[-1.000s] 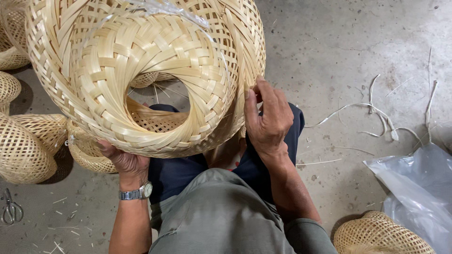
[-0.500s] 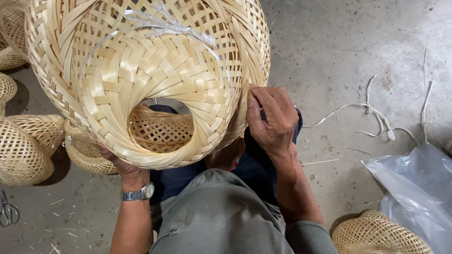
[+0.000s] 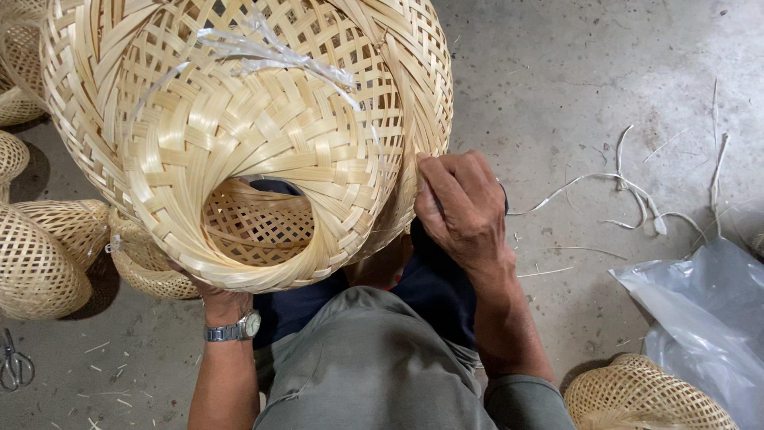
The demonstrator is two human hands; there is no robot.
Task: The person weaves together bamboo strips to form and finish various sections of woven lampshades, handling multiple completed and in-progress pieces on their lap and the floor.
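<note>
A large woven bamboo basket (image 3: 239, 127) with a round opening fills the upper left of the head view, held up over my lap. My left hand (image 3: 219, 301), with a wristwatch on the wrist, grips the basket's lower rim from beneath; most of the hand is hidden behind the weave. My right hand (image 3: 461, 209) presses against the basket's right side, its fingers pinched on the weave at the edge. A thin white plastic strip (image 3: 278, 52) lies tied across the top of the basket.
Smaller woven baskets (image 3: 40, 255) lie on the concrete floor at left, another basket (image 3: 645, 398) at bottom right. A clear plastic bag (image 3: 708, 310) sits at right. Loose white strips (image 3: 629, 199) lie scattered on the floor. Scissors (image 3: 14, 366) rest at the far left edge.
The basket has turned and tilted, so its opening now sits lower and further left. My right hand has stayed at the basket's right edge.
</note>
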